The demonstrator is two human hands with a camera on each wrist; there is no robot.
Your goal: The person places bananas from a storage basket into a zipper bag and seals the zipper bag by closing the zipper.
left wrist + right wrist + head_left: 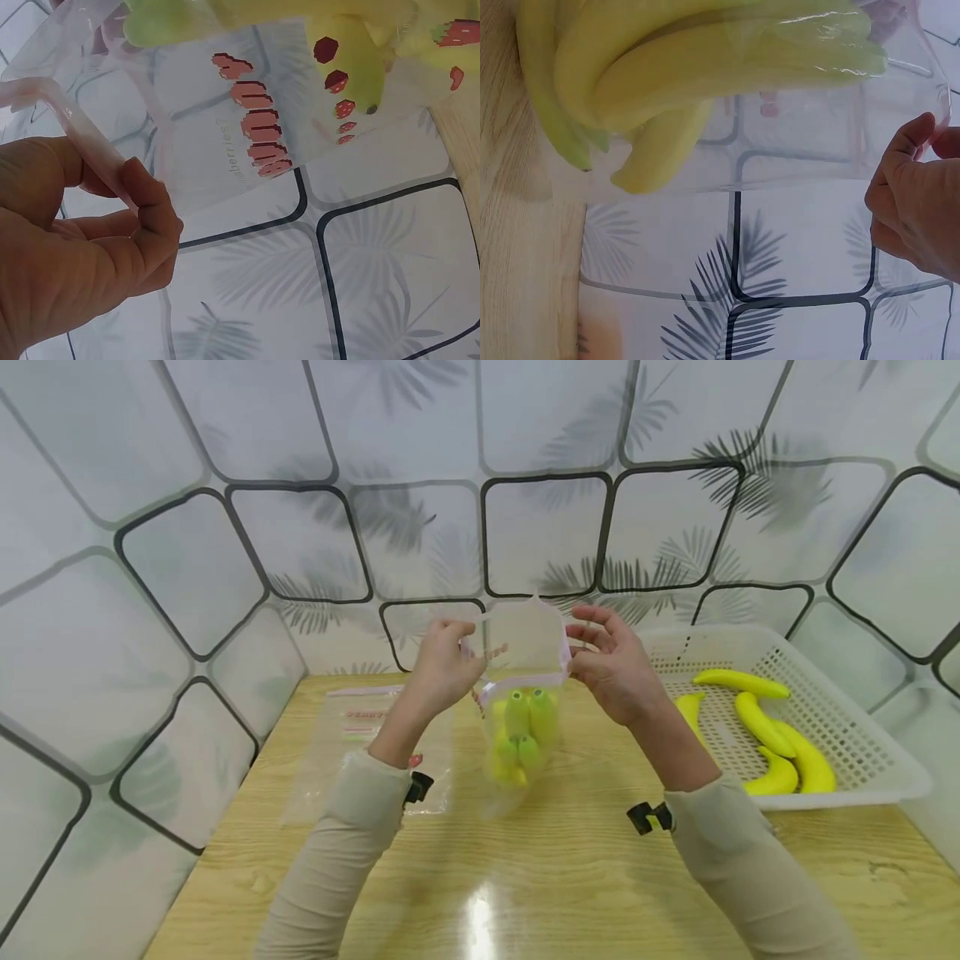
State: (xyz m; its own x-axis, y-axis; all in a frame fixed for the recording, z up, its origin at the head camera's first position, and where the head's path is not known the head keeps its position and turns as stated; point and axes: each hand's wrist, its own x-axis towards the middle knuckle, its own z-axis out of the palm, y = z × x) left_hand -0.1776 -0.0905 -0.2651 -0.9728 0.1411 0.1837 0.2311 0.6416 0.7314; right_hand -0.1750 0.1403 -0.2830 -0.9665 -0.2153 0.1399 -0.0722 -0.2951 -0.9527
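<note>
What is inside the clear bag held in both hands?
Several yellow bananas with greenish ends show through the bag. They overlap, so parts of some are hidden and I can't confirm the count.

Pale wood-grain tabletop [570, 877] — carries a flat, clear plastic zip bag [337, 752] at left; white, perforated plastic basket [877, 793] — right.

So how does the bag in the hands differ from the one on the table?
The held bag is pulled open between the left hand and right hand; the flat bag lies on the table. The held bag bulges with yellow bananas; the flat bag shows none inside. Both are clear plastic with a pinkish strip along one edge.
</note>
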